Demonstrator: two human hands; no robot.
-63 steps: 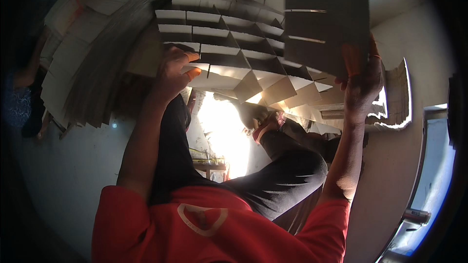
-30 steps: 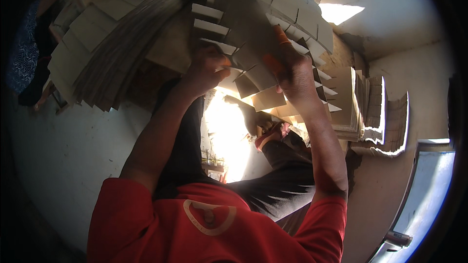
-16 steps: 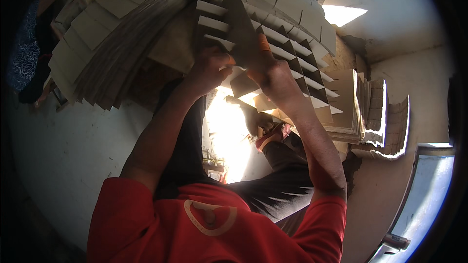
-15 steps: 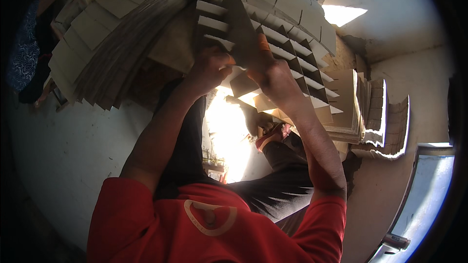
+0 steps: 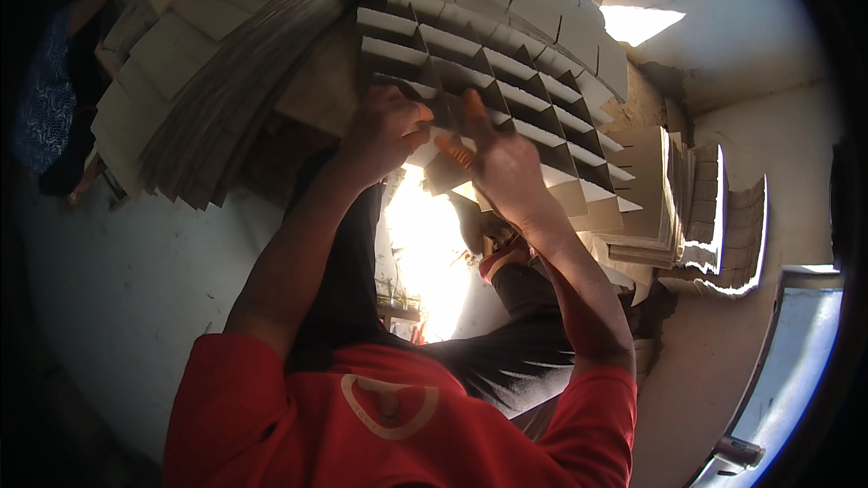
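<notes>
A cardboard divider grid (image 5: 515,90), made of crossed slotted strips, lies before me with its cells facing up. My left hand (image 5: 387,131) is closed at its near left corner, fingers bent and pinched on the cardboard edge; the exact grip is partly hidden. Over the near edge, my right hand (image 5: 508,167) has its index finger stretched out across the strips and its thumb apart, with nothing held between them. It is slightly blurred. Orange wrapping covers fingertips on both hands.
Tall stacks of cardboard sheets (image 5: 217,72) fan out at the left. Slotted strips (image 5: 533,0) lie behind the grid, with more stacked pieces (image 5: 646,185) by the right wall. A bright sunlit patch (image 5: 425,244) shows between my legs.
A cardboard strip that stood up between my hands is now down among the grid's cells. My right hand has let go of it, moved slightly down and spread its fingers.
</notes>
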